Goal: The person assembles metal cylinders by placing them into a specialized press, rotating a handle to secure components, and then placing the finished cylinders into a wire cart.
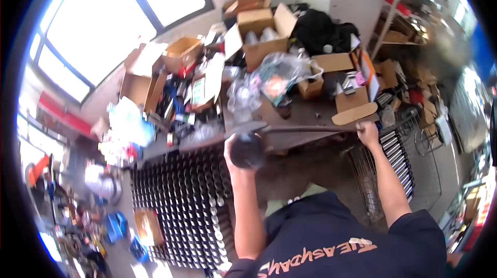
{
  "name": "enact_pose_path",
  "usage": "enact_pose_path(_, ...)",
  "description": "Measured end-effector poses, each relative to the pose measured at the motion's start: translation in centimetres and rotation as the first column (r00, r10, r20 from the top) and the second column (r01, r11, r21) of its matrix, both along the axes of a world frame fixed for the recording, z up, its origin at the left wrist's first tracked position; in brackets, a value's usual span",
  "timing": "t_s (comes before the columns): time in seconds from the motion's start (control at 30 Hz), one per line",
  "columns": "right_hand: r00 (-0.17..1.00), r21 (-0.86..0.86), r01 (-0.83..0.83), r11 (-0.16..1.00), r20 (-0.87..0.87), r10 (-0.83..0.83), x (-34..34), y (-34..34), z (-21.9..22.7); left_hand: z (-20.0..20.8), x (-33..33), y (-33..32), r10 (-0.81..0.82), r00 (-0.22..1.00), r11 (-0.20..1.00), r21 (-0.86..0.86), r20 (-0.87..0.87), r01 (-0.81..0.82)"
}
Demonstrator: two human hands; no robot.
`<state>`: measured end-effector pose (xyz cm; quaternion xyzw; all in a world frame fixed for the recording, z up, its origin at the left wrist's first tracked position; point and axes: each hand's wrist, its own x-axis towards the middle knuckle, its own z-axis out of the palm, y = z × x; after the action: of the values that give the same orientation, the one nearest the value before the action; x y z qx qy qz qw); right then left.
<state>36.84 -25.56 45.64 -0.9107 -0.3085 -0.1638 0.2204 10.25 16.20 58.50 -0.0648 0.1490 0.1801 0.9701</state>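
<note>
The right hand [368, 133] has its fingers curled around 1 end of a long dark stick [310, 129]. The stick runs left, near the front edge of the messy table [300, 116]. The left hand [231, 157] is at a dark round thing [247, 150]; its fingers are mostly hidden, so I cannot tell if they grip it.

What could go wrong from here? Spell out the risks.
The dark, round, blurred object in the left grip could slip and drop near the brown tabletop's front edge. The long, thin, dark rod, its end in the right grip, might knock the tan, round-ended cardboard flap just behind it if swung carelessly.
</note>
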Motion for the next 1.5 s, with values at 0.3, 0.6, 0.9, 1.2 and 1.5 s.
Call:
enact_pose_path(0.3,0.492,-0.194,0.175,0.965,-0.832,-0.257,-17.2,6.1,-13.4,6.9,-1.7,-8.4,-0.025,0.998,0.698,0.716,0.059,-0.025)
enact_pose_path(0.6,-0.019,0.076,0.311,0.947,-0.996,0.086,-9.3,17.4,-23.6,8.0,1.0,-10.7,-0.053,0.991,0.624,0.779,0.121,-0.062)
enact_pose_path(0.9,-0.117,0.103,0.386,0.917,-0.98,0.16,-14.3,16.3,-22.7,4.1,-0.3,-10.3,-0.159,0.851,0.846,0.514,0.501,-0.145)
enact_pose_path(1.2,0.254,-0.011,0.355,0.935,-0.961,-0.107,-15.1,9.1,-22.2,6.8,-1.7,-9.0,-0.075,0.996,0.736,0.671,-0.041,0.083)
enact_pose_path(1.5,0.064,0.059,0.487,0.872,-0.997,0.032,-15.8,-1.2,-24.1,6.3,-3.7,-8.8,0.389,0.921,0.583,0.782,-0.03,-0.22)
